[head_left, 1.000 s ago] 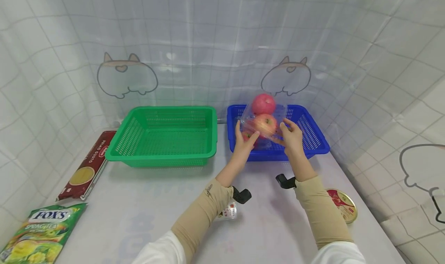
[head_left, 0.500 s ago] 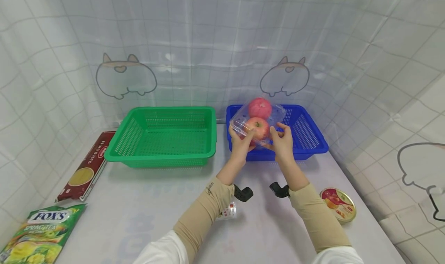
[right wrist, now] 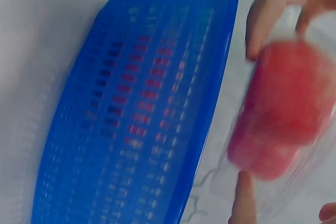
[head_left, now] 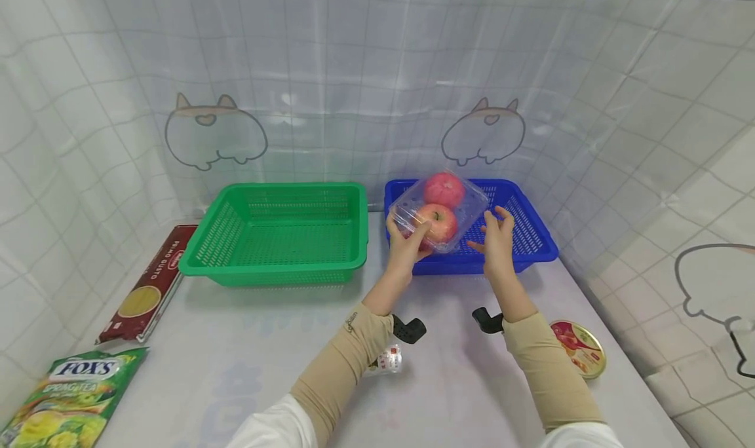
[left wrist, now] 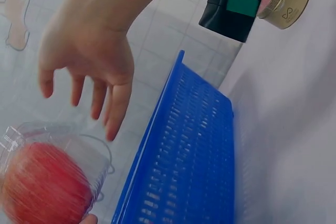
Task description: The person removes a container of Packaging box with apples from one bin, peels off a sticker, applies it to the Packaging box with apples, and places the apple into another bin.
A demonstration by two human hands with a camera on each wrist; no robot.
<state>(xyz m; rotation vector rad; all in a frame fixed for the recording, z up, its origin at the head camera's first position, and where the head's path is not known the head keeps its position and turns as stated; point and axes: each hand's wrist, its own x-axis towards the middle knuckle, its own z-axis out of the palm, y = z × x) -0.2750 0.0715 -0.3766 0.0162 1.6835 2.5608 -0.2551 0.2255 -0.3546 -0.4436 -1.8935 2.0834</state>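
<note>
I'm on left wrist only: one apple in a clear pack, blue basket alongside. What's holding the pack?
Observer: Left hand. Head view shows it gripping the near left side of the clear pack.
Operator: Just the one apple inside?
Observer: No, head view shows at least two: a front apple and a rear apple.
Operator: Anything next to the blue basket?
Observer: Green basket, to its left.

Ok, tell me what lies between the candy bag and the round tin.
In the head view, left to right: table, the left arm, a small container partly hidden by it, more table, then the right arm overlapping the tin.
</note>
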